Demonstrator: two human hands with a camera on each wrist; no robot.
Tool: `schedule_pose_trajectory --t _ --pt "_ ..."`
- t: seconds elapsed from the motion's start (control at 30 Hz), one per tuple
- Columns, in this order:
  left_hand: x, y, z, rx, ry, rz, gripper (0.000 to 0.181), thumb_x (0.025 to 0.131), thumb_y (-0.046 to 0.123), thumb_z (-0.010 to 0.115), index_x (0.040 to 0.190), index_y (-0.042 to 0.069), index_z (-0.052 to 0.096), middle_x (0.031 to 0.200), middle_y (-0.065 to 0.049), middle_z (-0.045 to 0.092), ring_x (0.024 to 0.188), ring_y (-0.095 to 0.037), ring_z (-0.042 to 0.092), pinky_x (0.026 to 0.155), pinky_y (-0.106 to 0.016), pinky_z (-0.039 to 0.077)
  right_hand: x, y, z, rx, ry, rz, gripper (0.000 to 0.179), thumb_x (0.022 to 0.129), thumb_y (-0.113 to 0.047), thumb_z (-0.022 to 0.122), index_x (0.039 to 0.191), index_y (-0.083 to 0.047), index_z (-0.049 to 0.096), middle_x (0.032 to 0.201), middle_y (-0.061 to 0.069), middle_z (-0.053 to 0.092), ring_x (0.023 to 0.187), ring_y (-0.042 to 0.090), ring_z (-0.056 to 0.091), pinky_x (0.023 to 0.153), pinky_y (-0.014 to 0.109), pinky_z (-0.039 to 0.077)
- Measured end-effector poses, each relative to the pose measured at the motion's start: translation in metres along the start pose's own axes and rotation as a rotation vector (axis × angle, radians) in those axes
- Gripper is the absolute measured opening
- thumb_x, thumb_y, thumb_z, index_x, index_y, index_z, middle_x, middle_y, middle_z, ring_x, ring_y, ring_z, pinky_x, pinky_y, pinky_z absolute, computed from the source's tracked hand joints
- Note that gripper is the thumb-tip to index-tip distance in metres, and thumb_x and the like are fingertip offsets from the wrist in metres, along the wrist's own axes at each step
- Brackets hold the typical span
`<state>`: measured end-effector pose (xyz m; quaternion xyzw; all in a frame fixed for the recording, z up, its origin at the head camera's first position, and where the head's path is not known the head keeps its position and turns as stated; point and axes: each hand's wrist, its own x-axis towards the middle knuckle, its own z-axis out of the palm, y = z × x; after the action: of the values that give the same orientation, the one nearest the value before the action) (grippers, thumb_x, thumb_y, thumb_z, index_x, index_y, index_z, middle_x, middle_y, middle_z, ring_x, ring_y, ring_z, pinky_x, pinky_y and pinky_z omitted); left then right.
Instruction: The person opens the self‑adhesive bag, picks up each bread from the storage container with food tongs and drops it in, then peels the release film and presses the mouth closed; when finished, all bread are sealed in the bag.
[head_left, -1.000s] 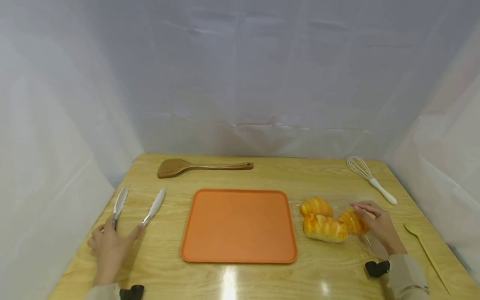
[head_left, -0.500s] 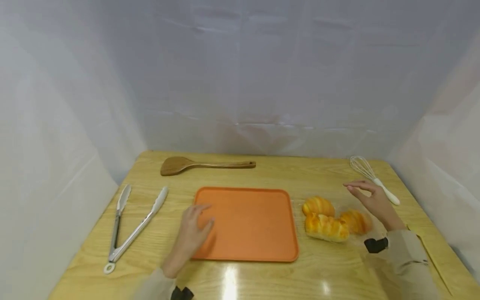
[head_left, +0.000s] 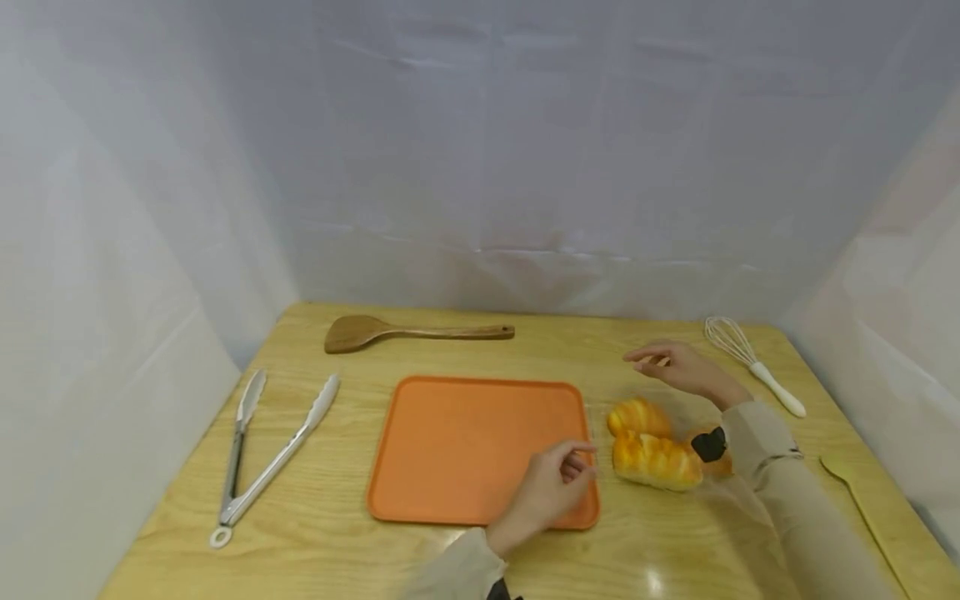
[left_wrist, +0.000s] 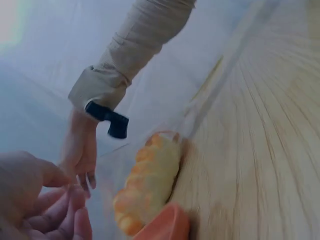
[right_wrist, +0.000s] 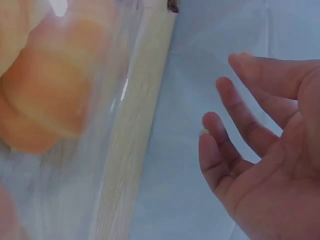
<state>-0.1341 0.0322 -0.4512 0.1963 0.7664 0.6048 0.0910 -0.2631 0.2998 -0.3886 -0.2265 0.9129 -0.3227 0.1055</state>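
My left hand (head_left: 549,485) is over the right front part of the orange tray (head_left: 450,450), its fingers loosely bent and holding nothing. Past the far side of the bread hovers my right hand (head_left: 678,367), also holding nothing, with relaxed fingers (right_wrist: 245,120) in the right wrist view. On a clear plastic sheet or tray (right_wrist: 112,115), right of the orange tray, lie a long bread roll (head_left: 656,461) and a rounded croissant-like roll (head_left: 637,417). A third roll (head_left: 722,467) is mostly hidden by my right wrist.
Metal tongs (head_left: 270,471) lie spread at the left. Along the back is a wooden spatula (head_left: 420,332). A whisk (head_left: 756,367) lies at the back right, and a long yellowish spoon (head_left: 862,517) near the right edge. White sheeting (head_left: 480,167) surrounds the table.
My left hand has left the tongs and travelled right across the orange tray. My right hand has risen off the rightmost roll and moved back and left.
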Motion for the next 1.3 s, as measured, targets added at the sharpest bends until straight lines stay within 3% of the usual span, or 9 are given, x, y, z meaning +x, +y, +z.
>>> schedule_pose_trajectory --t 0.13,0.27,0.4,0.6,0.7,0.83,1.07,1.3 --pt "0.011 -0.003 0.021 -0.107 -0.019 -0.116 0.029 0.094 0.012 0.060 0.122 0.003 0.065 0.085 -0.016 0.072 0.067 -0.011 0.067 0.060 -0.017 0.052 0.014 0.000 0.004 -0.005 -0.119 0.006 0.034 0.101 -0.014 0.053 0.129 0.003 0.060 0.131 0.028 0.056 0.109 0.040 0.060 0.090 0.052 0.052" --pt "0.019 -0.006 0.038 -0.199 -0.020 -0.201 0.025 0.094 0.007 0.061 0.118 0.004 0.067 0.079 -0.020 0.073 0.066 -0.026 0.071 0.057 -0.024 0.056 0.026 0.001 0.007 -0.083 -0.216 -0.021 0.033 0.100 -0.009 0.053 0.127 0.007 0.059 0.131 0.030 0.058 0.117 0.046 0.057 0.095 0.056 0.050" --pt "0.022 -0.005 0.051 -0.222 -0.011 -0.249 0.021 0.093 0.006 0.062 0.113 0.006 0.070 0.077 -0.018 0.074 0.065 -0.024 0.072 0.058 -0.027 0.059 0.034 0.001 0.012 -0.121 -0.278 -0.022 0.032 0.099 -0.005 0.051 0.128 0.006 0.059 0.133 0.029 0.057 0.123 0.047 0.052 0.098 0.056 0.047" --pt "0.025 -0.003 0.062 -0.234 0.025 -0.296 0.016 0.091 0.004 0.064 0.105 0.004 0.072 0.074 -0.014 0.073 0.064 -0.020 0.071 0.059 -0.027 0.059 0.043 -0.004 0.021 -0.100 -0.342 0.100 0.030 0.099 -0.006 0.051 0.124 0.007 0.061 0.127 0.027 0.061 0.117 0.041 0.058 0.097 0.049 0.050" --pt "0.029 -0.003 0.064 -0.235 0.027 -0.312 0.012 0.090 0.006 0.066 0.100 0.005 0.073 0.074 -0.012 0.073 0.062 -0.017 0.070 0.058 -0.025 0.058 0.045 -0.003 0.023 -0.106 -0.330 0.130 0.024 0.098 -0.005 0.053 0.115 0.006 0.067 0.115 0.022 0.068 0.102 0.029 0.064 0.086 0.038 0.054" --pt "0.031 -0.004 0.066 -0.216 0.031 -0.283 0.009 0.090 0.007 0.067 0.093 0.001 0.073 0.076 -0.014 0.073 0.061 -0.016 0.069 0.057 -0.024 0.058 0.045 -0.003 0.024 -0.083 -0.322 0.140 0.019 0.097 -0.004 0.054 0.104 0.005 0.069 0.100 0.016 0.070 0.084 0.014 0.059 0.074 0.026 0.049" --pt "0.033 -0.007 0.068 -0.285 0.108 -0.251 0.010 0.088 0.000 0.066 0.095 0.002 0.059 0.080 -0.022 0.073 0.059 -0.022 0.070 0.055 -0.027 0.058 0.042 -0.003 0.026 -0.050 -0.316 0.125 0.018 0.097 -0.001 0.052 0.101 0.007 0.067 0.097 0.017 0.069 0.079 0.011 0.055 0.070 0.024 0.046" --pt "0.035 -0.009 0.067 -0.282 0.109 -0.225 0.009 0.089 -0.001 0.064 0.097 -0.001 0.061 0.081 -0.023 0.073 0.060 -0.023 0.070 0.056 -0.025 0.058 0.040 -0.002 0.025 -0.033 -0.303 0.114 0.017 0.096 -0.001 0.053 0.099 0.008 0.066 0.093 0.016 0.068 0.075 0.010 0.051 0.069 0.024 0.043"
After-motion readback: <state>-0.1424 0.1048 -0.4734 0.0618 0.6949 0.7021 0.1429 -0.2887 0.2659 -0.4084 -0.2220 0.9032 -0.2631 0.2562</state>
